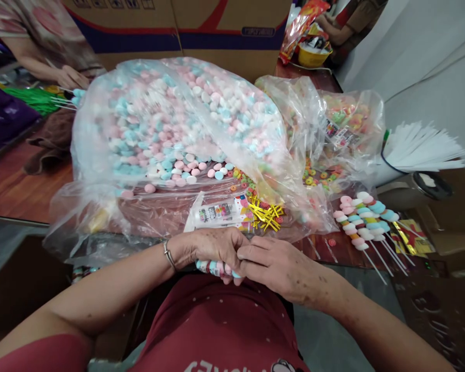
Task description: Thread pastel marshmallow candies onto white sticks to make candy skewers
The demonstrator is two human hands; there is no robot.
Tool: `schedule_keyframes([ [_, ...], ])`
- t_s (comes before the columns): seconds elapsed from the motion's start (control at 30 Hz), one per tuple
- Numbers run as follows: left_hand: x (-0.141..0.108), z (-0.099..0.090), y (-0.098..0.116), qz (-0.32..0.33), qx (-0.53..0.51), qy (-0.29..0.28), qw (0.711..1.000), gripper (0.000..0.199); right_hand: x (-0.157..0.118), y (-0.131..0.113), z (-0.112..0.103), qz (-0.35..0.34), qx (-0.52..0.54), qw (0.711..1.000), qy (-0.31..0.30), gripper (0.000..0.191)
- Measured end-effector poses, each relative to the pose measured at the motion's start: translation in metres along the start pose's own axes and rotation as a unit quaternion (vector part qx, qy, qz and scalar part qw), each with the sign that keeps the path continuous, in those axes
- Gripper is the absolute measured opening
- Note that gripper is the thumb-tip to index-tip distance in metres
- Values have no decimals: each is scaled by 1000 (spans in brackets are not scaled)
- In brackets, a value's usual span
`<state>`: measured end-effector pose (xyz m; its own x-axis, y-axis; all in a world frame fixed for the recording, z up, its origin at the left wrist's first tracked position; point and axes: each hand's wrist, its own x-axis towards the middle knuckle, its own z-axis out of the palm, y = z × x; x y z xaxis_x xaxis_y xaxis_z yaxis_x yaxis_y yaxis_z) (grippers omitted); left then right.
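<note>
In front of my shirt, my left hand (219,248) is closed around a wrapped marshmallow skewer (213,267) of pink, blue and white pieces. My right hand (271,263) meets it there, its fingers pinched together at the skewer's end; what they grip is hidden. Just beyond my hands are gold twist ties (266,213) and printed clear wrappers (217,212). A big clear bag of pastel marshmallows (186,113) lies open behind them, with loose gummy rings (246,181) at its mouth. On the right, several marshmallow skewers (366,219) rest on white sticks.
A second bag (344,119) holds gummy rings. White sticks (422,147) fan out above a grey mug (406,191). A large carton (225,31) stands behind. One co-worker's hand (72,77) is at the left, another person's arm (333,31) at the back right by a yellow basket (313,56).
</note>
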<state>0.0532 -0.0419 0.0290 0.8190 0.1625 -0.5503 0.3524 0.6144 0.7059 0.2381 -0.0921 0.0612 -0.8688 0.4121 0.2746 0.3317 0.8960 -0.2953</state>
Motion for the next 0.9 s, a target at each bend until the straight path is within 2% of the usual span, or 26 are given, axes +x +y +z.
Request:
schedule_keyframes([
  [0.13,-2,3,1,-3,21,6,1000,14,-1,-1,3,15,-14,1000,-14,25],
  [0.27,-4,6,3,-32,36,6,999,14,-5,2,12,13,-4,999,-35,25],
  [0.47,0,4,-8,-61,63,-9,996,9,-6,-3,17,75,63,994,-56,12],
  [0.63,3,3,-12,-78,46,-27,996,15,-7,-5,16,44,31,997,-56,24],
  [0.73,-1,6,-5,-69,112,-27,991,12,-10,-7,24,22,-6,999,-32,26],
  [0.8,-5,12,0,-30,248,21,968,6,-12,-7,34,45,-44,998,-7,24],
  [0.83,-6,15,2,4,340,71,938,4,-12,-6,40,76,-65,995,10,23],
  [0.87,-6,19,2,42,436,134,889,6,-12,-5,45,117,-82,989,31,22],
  [0.9,-6,23,2,80,523,204,824,12,-11,-2,49,167,-92,980,57,20],
])
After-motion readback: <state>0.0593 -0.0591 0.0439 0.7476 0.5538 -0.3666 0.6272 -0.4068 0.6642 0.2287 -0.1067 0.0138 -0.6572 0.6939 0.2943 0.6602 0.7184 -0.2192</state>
